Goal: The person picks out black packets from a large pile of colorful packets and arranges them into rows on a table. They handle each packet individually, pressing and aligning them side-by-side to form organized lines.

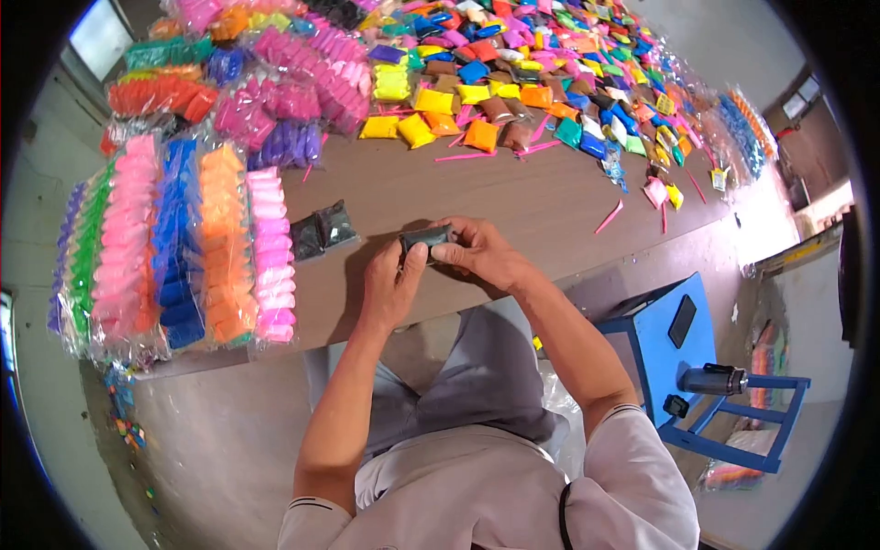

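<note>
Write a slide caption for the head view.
Both hands, left hand and right hand, hold a black packet over a table strewn with coloured packets.

Small black packet (pixel 426 242) — glossy, lying level — pinched above the table's near edge.

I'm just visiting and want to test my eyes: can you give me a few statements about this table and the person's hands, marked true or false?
1. Both hands hold a small black packet. True: the left hand and right hand grip it together.
2. Two more black packets lie on the table. True.
3. The long bagged rows to the left are all white. False: they are pink, blue, orange and green.
4. A red stool stands beside the person. False: the stool is blue.
</note>
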The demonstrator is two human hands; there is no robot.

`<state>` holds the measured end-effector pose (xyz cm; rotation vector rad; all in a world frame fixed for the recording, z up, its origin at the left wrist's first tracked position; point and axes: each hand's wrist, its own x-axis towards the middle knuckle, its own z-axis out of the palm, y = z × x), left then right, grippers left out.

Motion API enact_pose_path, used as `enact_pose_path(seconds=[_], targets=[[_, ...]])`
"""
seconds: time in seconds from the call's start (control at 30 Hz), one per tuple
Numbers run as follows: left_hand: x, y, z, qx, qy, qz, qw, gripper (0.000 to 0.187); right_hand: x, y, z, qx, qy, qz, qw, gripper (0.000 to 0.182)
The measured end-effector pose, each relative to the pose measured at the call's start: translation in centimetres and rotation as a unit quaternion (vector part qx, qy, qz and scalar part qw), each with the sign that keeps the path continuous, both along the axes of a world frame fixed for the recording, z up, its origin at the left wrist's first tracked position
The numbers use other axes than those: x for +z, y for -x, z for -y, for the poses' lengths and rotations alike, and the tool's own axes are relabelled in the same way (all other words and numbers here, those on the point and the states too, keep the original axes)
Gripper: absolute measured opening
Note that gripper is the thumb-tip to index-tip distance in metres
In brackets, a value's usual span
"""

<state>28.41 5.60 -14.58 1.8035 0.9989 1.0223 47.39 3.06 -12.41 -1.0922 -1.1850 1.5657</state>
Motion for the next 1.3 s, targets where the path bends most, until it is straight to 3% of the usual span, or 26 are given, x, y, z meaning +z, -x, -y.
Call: enact_pose_path(seconds=[0.1,0.23,0.53,0.57,0.6,0.7,0.77,1.03,1.1,1.3], targets=[[-0.6,0.6,-0.3,-0.008,0.039,0.01,0.999,0.046,-1.3,0.1,-0.1,-0.03,-0.038,-0.021,0.999,0.016],[-1.0,0.8,-0.5,-0.03,0.056,0.0,0.998,0.047,-2.1,0.4,0.0,-0.066,-0.043,-0.036,0.996,0.022],[-0.5,0.9,-0.3,-0.034,0.046,0.006,0.998,0.044,-1.1,1.6,0.6,-0.095,-0.061,-0.009,0.994,0.016],[-0.8,0.8,-0.3,-0.031,0.046,0.005,0.998,0.044,-0.9,1.7,0.6,-0.09,-0.06,0.037,0.994,0.018],[-1.1,0.7,-0.4,-0.024,0.028,0.001,0.999,0.044,-0.8,1.8,0.6,-0.085,-0.058,0.083,0.991,0.019],[-1.4,0.5,-0.2,-0.013,-0.028,-0.039,0.999,0.044,-1.7,2.0,0.6,-0.097,-0.08,0.022,0.992,0.023],[-1.0,0.4,-0.1,-0.012,-0.063,-0.074,0.995,0.043,-1.7,1.6,0.8,-0.097,-0.078,0.05,0.991,0.024],[-0.4,0.4,-0.1,-0.028,0.021,0.019,0.999,0.044,0.2,2.0,1.4,-0.09,-0.118,0.029,0.988,0.027],[-0.9,0.4,-0.3,-0.024,0.013,0.007,1.0,0.045,-0.4,1.7,1.3,-0.08,-0.09,0.131,0.984,0.03],[-1.0,0.5,-0.3,-0.015,-0.001,-0.032,0.999,0.048,-1.8,1.7,1.1,-0.086,-0.085,0.017,0.992,0.024]])
